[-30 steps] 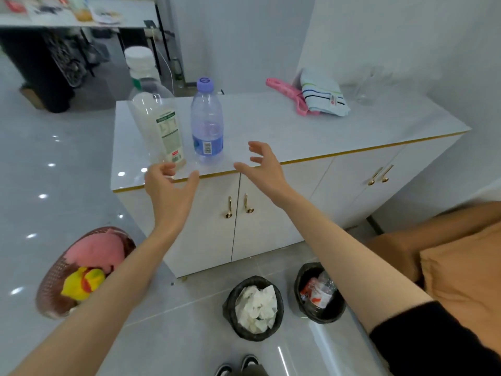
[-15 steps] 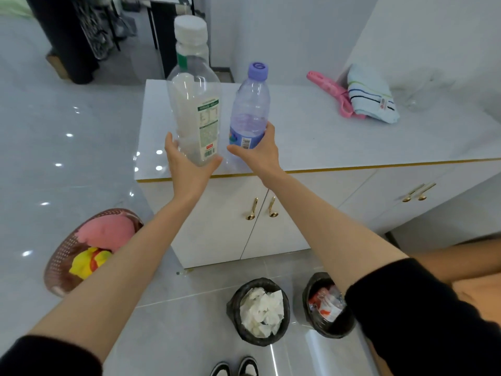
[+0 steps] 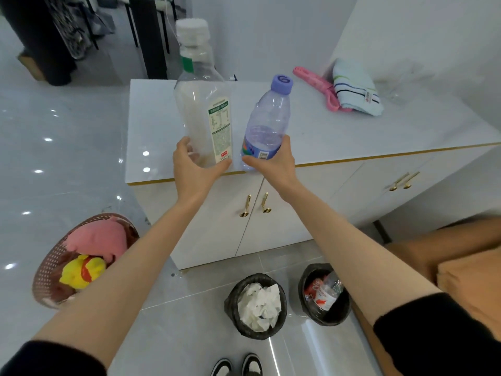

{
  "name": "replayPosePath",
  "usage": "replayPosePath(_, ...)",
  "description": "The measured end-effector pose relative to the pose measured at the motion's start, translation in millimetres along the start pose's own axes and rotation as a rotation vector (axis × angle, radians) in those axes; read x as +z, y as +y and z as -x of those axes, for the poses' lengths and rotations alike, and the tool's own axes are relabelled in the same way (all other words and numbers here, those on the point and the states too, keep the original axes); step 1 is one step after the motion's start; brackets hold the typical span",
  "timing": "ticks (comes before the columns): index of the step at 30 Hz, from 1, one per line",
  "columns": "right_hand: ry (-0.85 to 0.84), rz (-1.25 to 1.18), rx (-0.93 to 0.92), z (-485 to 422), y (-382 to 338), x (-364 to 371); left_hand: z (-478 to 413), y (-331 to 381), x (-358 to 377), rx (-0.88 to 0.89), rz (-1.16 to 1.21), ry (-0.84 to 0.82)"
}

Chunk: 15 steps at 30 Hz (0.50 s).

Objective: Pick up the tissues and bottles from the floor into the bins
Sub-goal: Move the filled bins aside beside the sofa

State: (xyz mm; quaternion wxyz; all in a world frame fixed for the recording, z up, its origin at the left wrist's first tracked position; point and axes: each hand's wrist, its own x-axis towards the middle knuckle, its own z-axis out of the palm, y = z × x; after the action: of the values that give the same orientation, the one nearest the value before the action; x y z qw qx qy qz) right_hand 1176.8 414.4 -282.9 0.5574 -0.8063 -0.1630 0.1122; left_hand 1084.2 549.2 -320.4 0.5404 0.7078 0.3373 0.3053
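Observation:
My left hand (image 3: 193, 169) grips the base of a tall clear bottle (image 3: 202, 104) with a white cap and green label, held upright over the front edge of the white cabinet top (image 3: 366, 137). My right hand (image 3: 273, 165) grips a smaller clear bottle (image 3: 267, 123) with a purple cap, tilted slightly right. On the floor below stand two black bins: the left bin (image 3: 233, 316) holds crumpled white tissues (image 3: 259, 305), the right bin (image 3: 306, 280) holds bottles (image 3: 325, 293).
A pink clip (image 3: 317, 86) and a folded striped towel (image 3: 355, 90) lie at the back of the cabinet top. A brown perforated basket (image 3: 46, 272) with soft toys sits on the floor at left. My shoes (image 3: 237, 366) show at the bottom; an orange cushion (image 3: 471, 280) at right.
Both hands reached from open over the cabinet edge to gripping the two bottles. The bottles now sit higher and closer in view, the small one tilted.

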Motion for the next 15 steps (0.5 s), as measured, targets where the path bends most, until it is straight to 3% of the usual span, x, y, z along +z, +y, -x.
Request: replayPosePath(15, 0.330, -0.003, 0.158, 99.7, 84.2, -161.1, 133.8, 37.0, 120.1, 0.101, 0.045, -0.500)
